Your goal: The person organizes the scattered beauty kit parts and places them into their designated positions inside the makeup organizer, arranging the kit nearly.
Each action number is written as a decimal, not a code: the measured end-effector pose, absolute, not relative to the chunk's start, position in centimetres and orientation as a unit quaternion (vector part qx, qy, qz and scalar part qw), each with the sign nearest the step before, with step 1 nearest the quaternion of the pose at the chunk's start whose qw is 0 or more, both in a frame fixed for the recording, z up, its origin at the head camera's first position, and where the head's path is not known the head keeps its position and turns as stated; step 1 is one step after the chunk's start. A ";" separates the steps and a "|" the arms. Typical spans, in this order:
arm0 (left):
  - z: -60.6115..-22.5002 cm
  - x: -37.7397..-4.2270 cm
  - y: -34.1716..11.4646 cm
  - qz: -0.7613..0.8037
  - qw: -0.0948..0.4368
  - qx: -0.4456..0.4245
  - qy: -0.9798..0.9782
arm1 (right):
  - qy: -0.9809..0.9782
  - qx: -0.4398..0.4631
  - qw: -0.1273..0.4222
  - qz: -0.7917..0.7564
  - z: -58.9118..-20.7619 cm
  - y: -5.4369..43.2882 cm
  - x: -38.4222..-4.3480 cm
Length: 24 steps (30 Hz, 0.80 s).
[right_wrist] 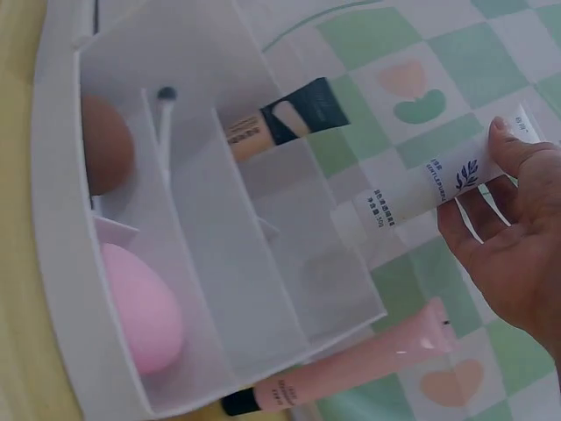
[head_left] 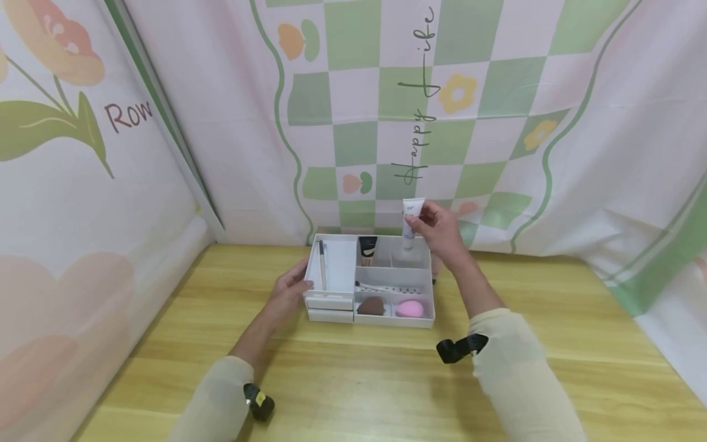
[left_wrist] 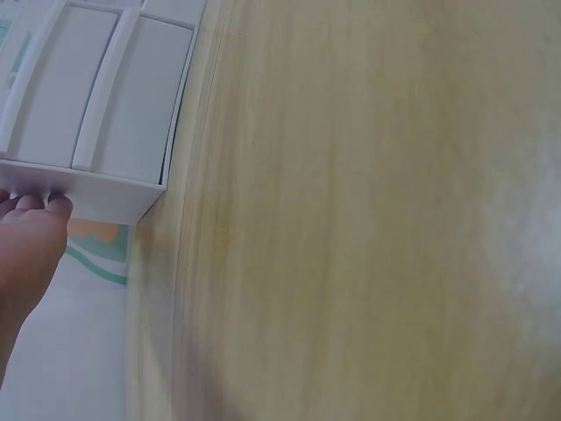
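My right hand (head_left: 444, 236) pinches a white squeeze tube (right_wrist: 421, 189) between thumb and fingers. The tube is upright, cap end down, over the back right compartment of a white makeup organizer (head_left: 337, 323). At the organizer's left side, my left hand (head_left: 287, 288) grips the wall, thumb over the rim and fingers against the outside. In the left wrist view, its fingertips (left_wrist: 59, 205) touch that side wall, beside two drawers (left_wrist: 145, 96). A dark-topped tube (head_left: 367, 248) stands in the back compartment next to the one under the white tube.
The organizer also holds a makeup brush (head_left: 323, 264), a thin spotted stick (head_left: 389, 288), a brown sponge (head_left: 371, 306) and a pink sponge (head_left: 410, 309). A pink tube (right_wrist: 359, 364) stands outside its right wall. Behind the wooden table (head_left: 353, 380) hangs a checked curtain (head_left: 353, 92).
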<state>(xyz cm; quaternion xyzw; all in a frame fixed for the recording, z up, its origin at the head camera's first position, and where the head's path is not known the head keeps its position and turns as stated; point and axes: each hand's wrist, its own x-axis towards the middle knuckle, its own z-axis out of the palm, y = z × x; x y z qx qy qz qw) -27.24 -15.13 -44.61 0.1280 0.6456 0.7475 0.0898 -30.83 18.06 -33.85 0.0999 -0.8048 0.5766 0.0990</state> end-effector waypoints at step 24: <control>-44.6 -27.3 -15.2 0.750 0.096 0.136 0.640 | -0.846 0.069 0.109 0.517 -40.6 16.0 -31.5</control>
